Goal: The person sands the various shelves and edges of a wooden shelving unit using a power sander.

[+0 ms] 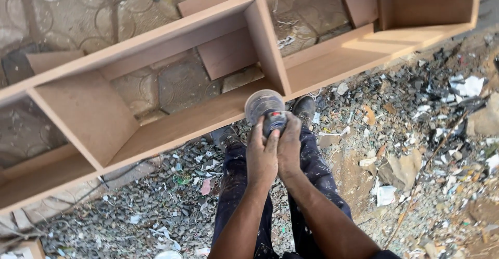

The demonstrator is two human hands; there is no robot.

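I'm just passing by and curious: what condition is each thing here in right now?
Power sander: gripped, disc against the shelf edge.
Left hand: closed on the sander.
Right hand: closed on the sander.
Wooden shelf unit: unpainted, open-backed.
Ground: littered with scraps.

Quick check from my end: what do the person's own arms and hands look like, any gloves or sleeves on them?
Both forearms are bare, with no sleeves in view. The left hand and right hand wear no gloves, and both are dusted with pale grime. No watch, rings or bands show. Below them are dark blue trousers speckled with dust.
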